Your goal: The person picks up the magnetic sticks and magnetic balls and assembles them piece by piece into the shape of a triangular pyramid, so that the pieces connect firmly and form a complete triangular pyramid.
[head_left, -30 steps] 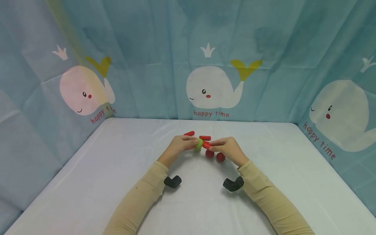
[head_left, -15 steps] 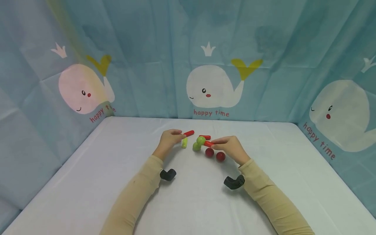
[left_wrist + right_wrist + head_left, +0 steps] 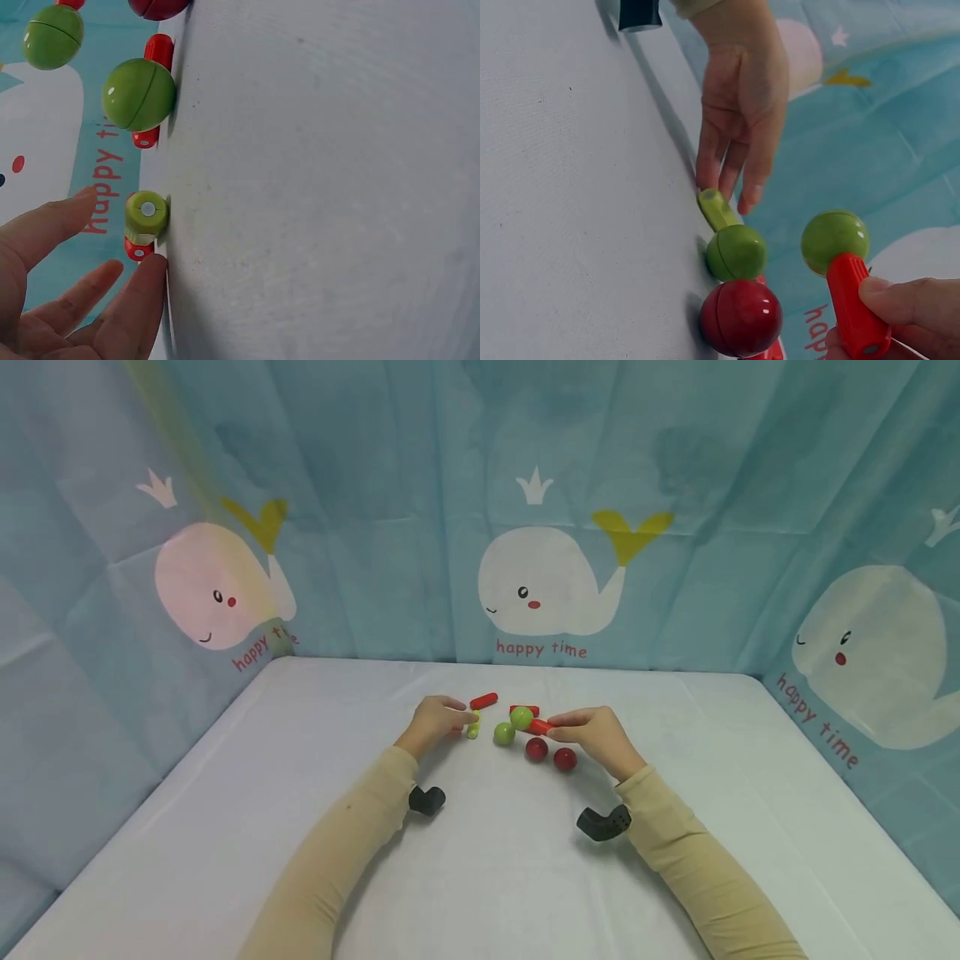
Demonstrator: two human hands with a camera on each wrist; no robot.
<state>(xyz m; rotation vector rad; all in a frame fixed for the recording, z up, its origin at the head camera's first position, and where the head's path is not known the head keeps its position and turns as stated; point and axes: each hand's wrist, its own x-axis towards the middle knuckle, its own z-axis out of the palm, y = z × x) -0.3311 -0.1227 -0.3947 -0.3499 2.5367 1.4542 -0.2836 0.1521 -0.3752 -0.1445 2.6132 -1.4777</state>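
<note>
Between thumb and fingers, my right hand (image 3: 596, 737) pinches a red ridged stick (image 3: 853, 304), with a green ball (image 3: 832, 240) joined to its far end. They hang above the table in the right wrist view. My left hand (image 3: 437, 724) is beside a yellow-green stick (image 3: 146, 214) lying on the table. Its fingers are extended and spread around the stick's near end, and a gap shows between thumb and stick in the left wrist view. A second green ball (image 3: 504, 734) sits between the hands, to the right of the yellow-green stick.
Two dark red balls (image 3: 536, 749) lie just in front of the right hand. Farther back are a red stick (image 3: 483, 701) and another red stick (image 3: 524, 709), partly covered by the raised green ball. A blue whale-print curtain (image 3: 375, 593) borders the white table (image 3: 495, 860).
My left hand has let go of the green ball, moved left, and come to the yellow-green stick. The right hand keeps the red stick and ball, shifting slightly right.
</note>
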